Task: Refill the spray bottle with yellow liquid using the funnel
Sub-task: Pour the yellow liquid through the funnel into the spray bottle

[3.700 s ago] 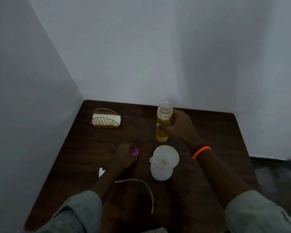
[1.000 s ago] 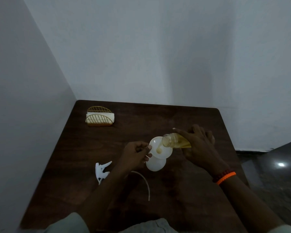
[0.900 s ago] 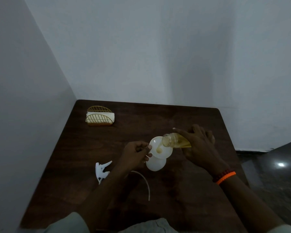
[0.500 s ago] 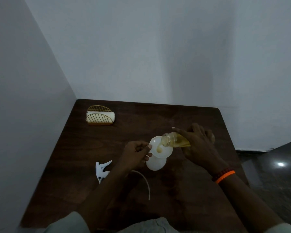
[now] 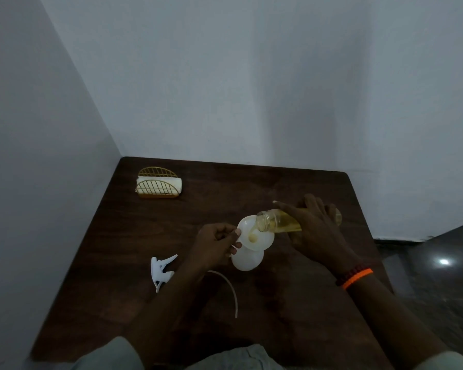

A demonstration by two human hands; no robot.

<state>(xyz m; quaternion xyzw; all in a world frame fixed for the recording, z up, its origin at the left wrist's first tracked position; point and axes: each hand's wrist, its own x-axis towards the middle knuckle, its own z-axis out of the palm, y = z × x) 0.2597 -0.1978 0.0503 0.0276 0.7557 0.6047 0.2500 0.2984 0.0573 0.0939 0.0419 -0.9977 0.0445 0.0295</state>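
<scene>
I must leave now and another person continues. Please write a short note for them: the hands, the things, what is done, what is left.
Right hand grips the tilted jar, pouring yellow liquid into the funnel.
Left hand pinches the funnel's rim, steadying it on the white spray bottle.
Spray head with its tube lies on the table, at left.
Done: head off, funnel seated.
Left: finish pouring, remove funnel, refit head.

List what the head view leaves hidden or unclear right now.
- Spray bottle neck and fill level: hidden by the funnel and opaque white wall.
- Jar middle: covered by the right hand.
- Left hand fingertips at the funnel rim: too dim to tell.
- Tube near end: hidden behind the left forearm.
</scene>
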